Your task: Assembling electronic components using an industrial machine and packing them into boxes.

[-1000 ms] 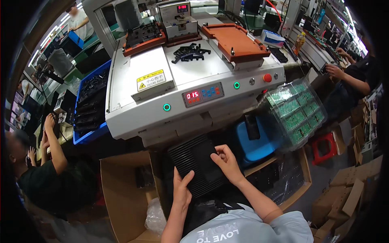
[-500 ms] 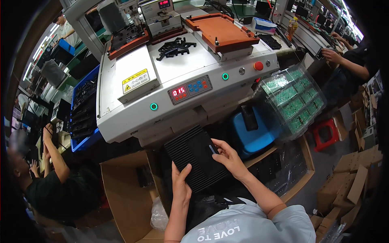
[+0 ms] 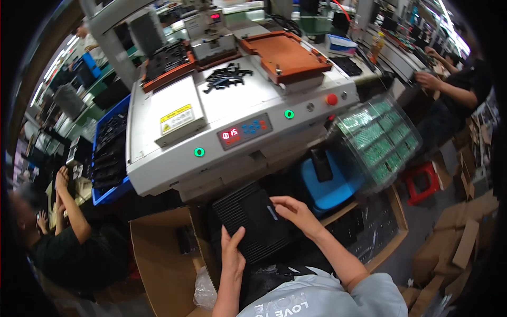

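Note:
A black rectangular plastic cover [image 3: 252,214] with ribbed sections lies tilted in front of my body, below the machine. My left hand [image 3: 232,252] grips its lower left edge, thumb on the top face and the other fingers along the side. At the opposite edge, my right hand [image 3: 300,215] has its thumb and forefinger closed on the cover, beside a small pale bluish strip [image 3: 272,212] on its face. The right hand's lower fingers are partly hidden.
Ahead stands a white machine [image 3: 174,156] with an orange fixture plate [image 3: 288,50] and loose black parts [image 3: 227,78]. A cardboard box [image 3: 158,238], blue stool [image 3: 327,182], clear tray of green boards [image 3: 380,137] and blue crate [image 3: 108,195] surround me. Co-workers sit on both sides.
The head view has shifted slightly, and the cover sits a little lower against the machine. My right fingers have moved slightly left along the cover near the strip; the left grip stays.

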